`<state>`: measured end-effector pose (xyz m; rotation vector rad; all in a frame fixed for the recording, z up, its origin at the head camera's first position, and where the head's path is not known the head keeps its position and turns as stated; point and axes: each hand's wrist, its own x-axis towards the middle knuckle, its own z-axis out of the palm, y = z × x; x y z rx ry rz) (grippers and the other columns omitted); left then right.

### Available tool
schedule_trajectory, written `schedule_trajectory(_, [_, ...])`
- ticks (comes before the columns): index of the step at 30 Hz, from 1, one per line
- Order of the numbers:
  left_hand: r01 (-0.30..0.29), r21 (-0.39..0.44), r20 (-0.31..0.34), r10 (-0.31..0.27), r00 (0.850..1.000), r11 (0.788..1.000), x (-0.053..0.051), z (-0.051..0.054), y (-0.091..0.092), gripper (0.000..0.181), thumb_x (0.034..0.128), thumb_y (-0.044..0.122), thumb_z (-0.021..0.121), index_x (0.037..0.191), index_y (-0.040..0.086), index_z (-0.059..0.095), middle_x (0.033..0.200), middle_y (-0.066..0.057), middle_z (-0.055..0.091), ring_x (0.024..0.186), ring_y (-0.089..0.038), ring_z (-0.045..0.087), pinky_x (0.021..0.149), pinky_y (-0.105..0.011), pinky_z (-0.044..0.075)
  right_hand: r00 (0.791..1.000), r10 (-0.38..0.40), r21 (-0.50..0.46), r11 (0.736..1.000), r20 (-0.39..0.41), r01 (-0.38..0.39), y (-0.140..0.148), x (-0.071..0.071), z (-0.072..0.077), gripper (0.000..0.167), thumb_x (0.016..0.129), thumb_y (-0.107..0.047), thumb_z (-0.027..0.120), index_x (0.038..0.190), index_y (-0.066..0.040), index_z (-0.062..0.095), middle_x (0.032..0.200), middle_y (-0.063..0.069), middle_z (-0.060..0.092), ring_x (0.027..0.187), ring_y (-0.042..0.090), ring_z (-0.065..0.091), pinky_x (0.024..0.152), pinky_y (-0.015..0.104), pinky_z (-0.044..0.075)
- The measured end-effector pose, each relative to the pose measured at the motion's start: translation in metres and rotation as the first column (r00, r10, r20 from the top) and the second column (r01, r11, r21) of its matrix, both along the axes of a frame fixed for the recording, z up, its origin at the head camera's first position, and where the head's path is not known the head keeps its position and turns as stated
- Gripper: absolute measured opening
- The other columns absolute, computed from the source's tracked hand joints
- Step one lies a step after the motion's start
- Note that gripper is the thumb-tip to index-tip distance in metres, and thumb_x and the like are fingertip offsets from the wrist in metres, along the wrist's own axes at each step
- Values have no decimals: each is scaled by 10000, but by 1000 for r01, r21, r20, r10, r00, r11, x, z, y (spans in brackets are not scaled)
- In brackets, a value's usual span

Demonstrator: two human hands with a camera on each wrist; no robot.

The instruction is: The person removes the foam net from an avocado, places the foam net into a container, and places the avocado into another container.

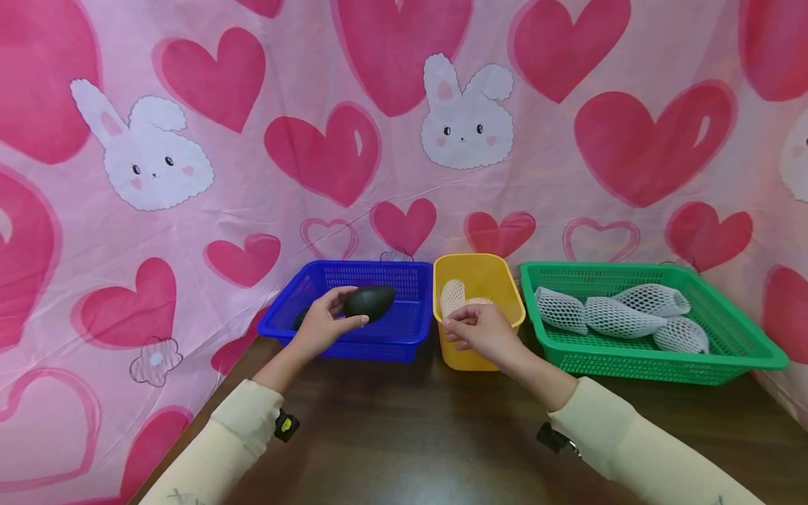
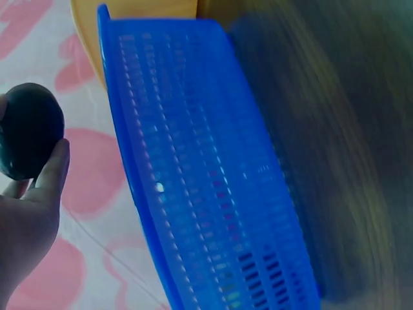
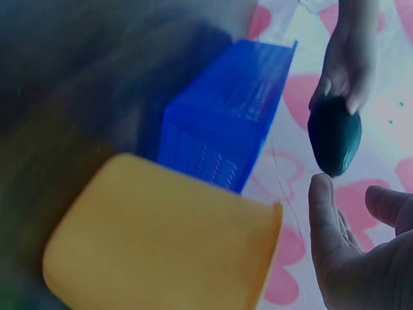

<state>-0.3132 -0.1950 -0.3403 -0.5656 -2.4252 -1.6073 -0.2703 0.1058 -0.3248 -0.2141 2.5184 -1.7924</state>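
Fruit (perhaps avocado) is gripped by left hand; right hand gapes loosely.

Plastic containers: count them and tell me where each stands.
3: the blue basket on the left, the yellow bin in the middle and the green basket on the right in the head view.

Behind the worktop we note a pink cloth backdrop, lightly creased, spanning the head view's full width. Print: deep-pink hearts, some only outlined; white rabbit faces, one ear flopped; a line-drawn flower low on the left. Worktop dark brown, wood-grained; we see a pale, soft sheen of light toward the near side.
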Motion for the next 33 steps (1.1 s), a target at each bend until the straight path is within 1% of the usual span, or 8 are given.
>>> schedule_trajectory(5, [-97,-11,-11,97,995,995,-15,-3,-12,622,804,108,795,1335,-20,496,1326,-220,536,1228,-361,520,949,-448,464,998,35,-63,997,51,-32,-12,5,-14,230,931,-158,666,1032,48,663,891,134,705,818,280,697,729,395,567])
schedule_trajectory(8, [-171,-35,-16,171,985,985,-23,-5,-18,628,800,117,799,1330,-21,492,1303,-221,544,1201,-358,539,956,-452,456,994,64,-88,995,85,-56,-18,6,-23,244,928,-151,667,1033,68,652,865,131,703,781,256,695,729,406,567])
schedule_trajectory(12, [-239,-49,-19,239,971,970,-31,-8,-25,641,795,128,804,1329,-23,484,1288,-221,543,1215,-349,525,993,-444,424,990,89,-106,991,112,-78,-26,5,-34,273,924,-156,672,1038,90,647,860,145,699,786,276,698,739,439,561])
schedule_trajectory(17, [-276,-54,-22,276,961,960,-40,-11,-32,651,789,129,808,1326,-34,478,1285,-240,537,1236,-366,503,1034,-442,387,988,88,-113,991,130,-73,-32,2,-48,276,925,-150,669,1030,104,651,870,153,698,806,293,699,735,444,561])
schedule_trajectory(21, [-324,-105,-16,325,946,940,-47,-15,-37,651,792,167,807,1326,-12,481,1299,-229,535,1233,-383,502,1017,-462,401,988,71,-125,991,137,-54,-38,-3,-56,288,936,-149,655,1048,115,640,892,155,695,845,320,693,745,436,560])
schedule_trajectory(25, [-358,-142,-22,359,933,923,-52,-17,-41,641,786,188,807,1310,-4,492,1298,-228,538,1208,-394,510,994,-489,408,985,59,-163,986,161,-32,-43,-6,-58,309,952,-164,637,1081,117,621,928,178,685,870,326,685,774,435,554])
schedule_trajectory(29, [-371,-165,-35,371,928,914,-58,-20,-44,641,774,181,810,1301,-6,498,1274,-225,551,1167,-388,523,975,-490,412,982,48,-216,976,181,-8,-47,-8,-59,282,965,-156,616,1068,106,609,925,189,684,811,260,687,796,441,546])
schedule_trajectory(33, [-382,-195,-46,381,924,903,-64,-23,-47,650,774,190,808,1304,-14,493,1270,-225,550,1163,-375,517,979,-486,403,984,32,-277,961,178,19,-51,-11,-61,247,974,-133,597,1033,106,592,872,173,684,772,234,687,768,425,555])
